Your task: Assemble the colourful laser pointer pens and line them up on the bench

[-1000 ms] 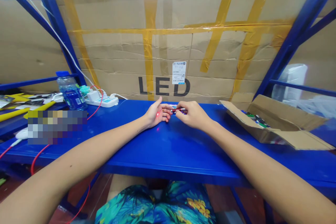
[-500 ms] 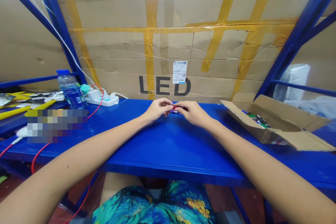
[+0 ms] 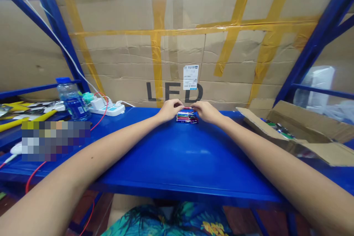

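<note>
My left hand (image 3: 170, 110) and my right hand (image 3: 206, 111) face each other over the back of the blue table (image 3: 166, 158). Between their fingertips is a short, shiny red stick-like piece (image 3: 187, 108), pinched at its two ends; its exact kind is too small to make out. Just below it, on the near side, several similar metallic sticks (image 3: 187, 117) in blue, silver, red, green and purple lie side by side in a stack of rows, running left to right.
On the right stands an open cardboard box (image 3: 306, 131) with more coloured sticks (image 3: 278, 128) inside. A bottle of blue liquid (image 3: 73, 101) and a white power strip (image 3: 109, 108) are at the back left. Red cable (image 3: 34, 175) crosses the left side. A taped cardboard sheet (image 3: 132, 55) forms the back.
Both hands have shifted slightly up and apart, uncovering the row of coloured sticks they had mostly hidden. The red piece now shows between the fingertips. The view has tilted a little.
</note>
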